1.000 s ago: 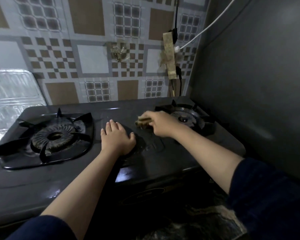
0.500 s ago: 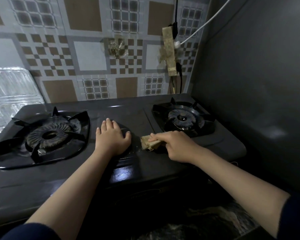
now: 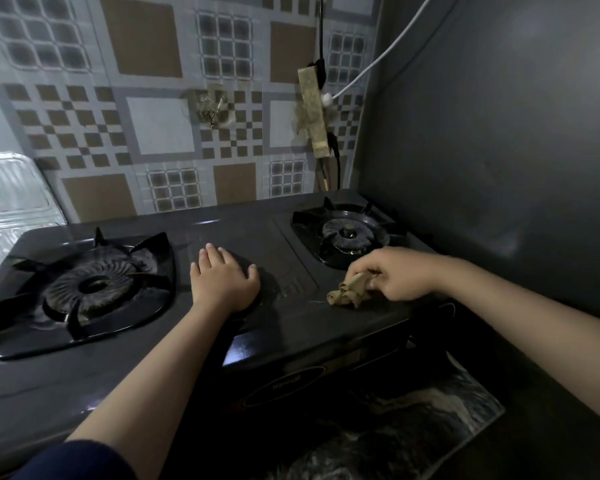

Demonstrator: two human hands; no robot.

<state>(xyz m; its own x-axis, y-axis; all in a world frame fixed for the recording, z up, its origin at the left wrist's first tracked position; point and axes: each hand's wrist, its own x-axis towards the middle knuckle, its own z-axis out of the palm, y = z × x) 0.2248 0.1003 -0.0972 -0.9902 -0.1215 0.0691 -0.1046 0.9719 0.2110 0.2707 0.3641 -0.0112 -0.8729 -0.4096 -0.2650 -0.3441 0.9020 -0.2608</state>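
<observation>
A black two-burner gas stove (image 3: pixel 284 244) fills the middle of the view. My left hand (image 3: pixel 222 278) lies flat on the stove top between the burners, fingers straight. My right hand (image 3: pixel 392 273) grips a crumpled tan cloth (image 3: pixel 349 294) and presses it on the stove's front right part, just in front of the right burner (image 3: pixel 349 233). The left burner (image 3: pixel 90 284) sits uncovered to the left of my left hand.
A patterned tiled wall (image 3: pixel 160 126) stands behind the stove. A dark grey panel (image 3: pixel 499 133) closes off the right side. A white cable (image 3: pixel 378 60) and a taped strip (image 3: pixel 312 112) hang at the back corner. A clear plastic container (image 3: pixel 11 202) sits far left.
My right hand has dragged the cloth from beside the right burner toward the stove's front right edge. My left hand has stayed flat in place.
</observation>
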